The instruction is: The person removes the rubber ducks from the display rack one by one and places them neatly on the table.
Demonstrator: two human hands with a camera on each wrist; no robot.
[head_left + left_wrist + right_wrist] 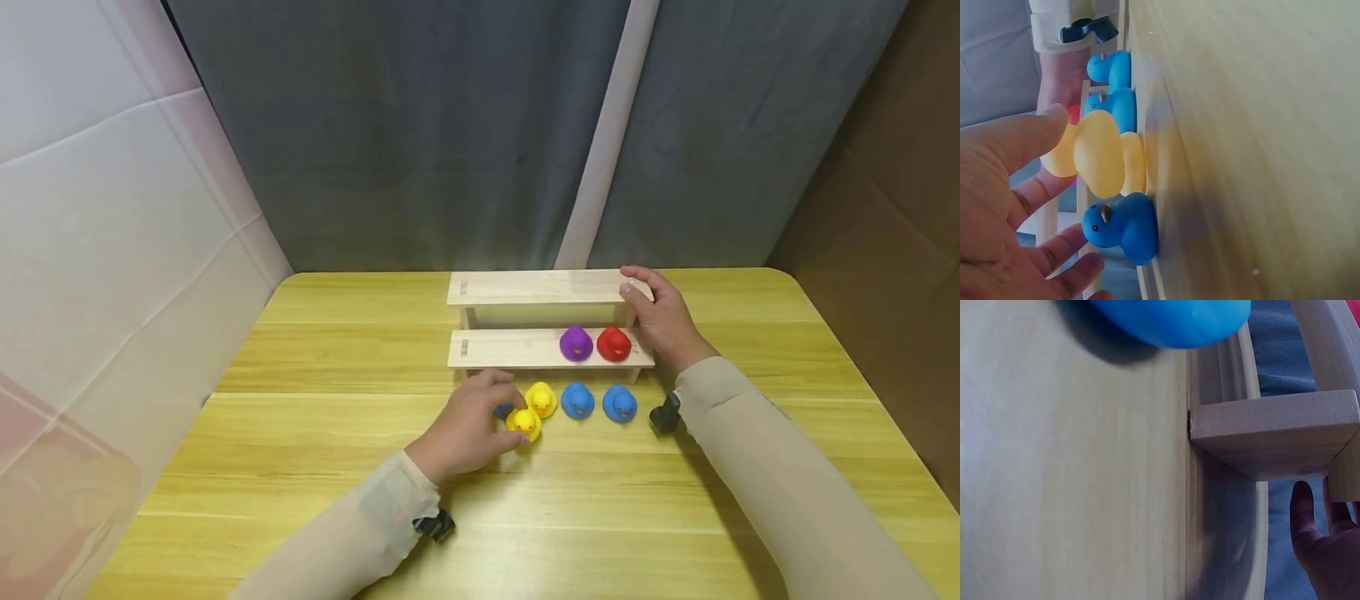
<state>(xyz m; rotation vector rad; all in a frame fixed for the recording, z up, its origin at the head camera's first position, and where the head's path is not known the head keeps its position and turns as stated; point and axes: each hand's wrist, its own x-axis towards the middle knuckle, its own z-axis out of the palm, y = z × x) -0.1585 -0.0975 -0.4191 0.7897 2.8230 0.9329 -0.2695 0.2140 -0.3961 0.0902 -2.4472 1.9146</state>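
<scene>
My left hand (pixel 468 427) pinches a yellow rubber duck (pixel 522 423) between thumb and fingers, low over the table's front part. Right behind it sits a second yellow duck (pixel 542 398). A blue duck (pixel 1127 230), mostly covered by the left hand in the head view, sits close to my other fingertips in the left wrist view. My right hand (pixel 663 321) grips the right end of the upper plank of a two-step wooden shelf (pixel 536 287), thumb on its top. On the lower step stand a purple duck (pixel 576 343) and a red duck (pixel 614 343).
Two more blue ducks (pixel 577 401) stand on the table in front of the shelf, right of the yellow ones. The wooden table (pixel 337 350) reaches back to a grey curtain (pixel 405 142). Pale cloth hangs at the left, a brown panel at the right.
</scene>
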